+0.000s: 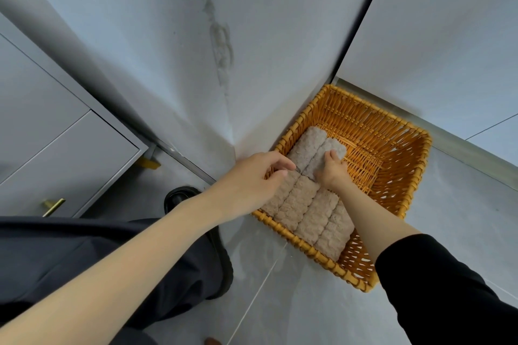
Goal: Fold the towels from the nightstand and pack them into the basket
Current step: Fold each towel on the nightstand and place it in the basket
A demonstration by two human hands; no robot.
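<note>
Your one view comes off your head: a wide-angle lens tipped steeply forward and down, your left arm point(140, 255) and right arm point(372, 213) reaching in from the bottom corners. You're close over the basket point(364, 117), right of centre in the wall corner point(228, 109); the nightstand point(56, 134) sits at far left.
</note>
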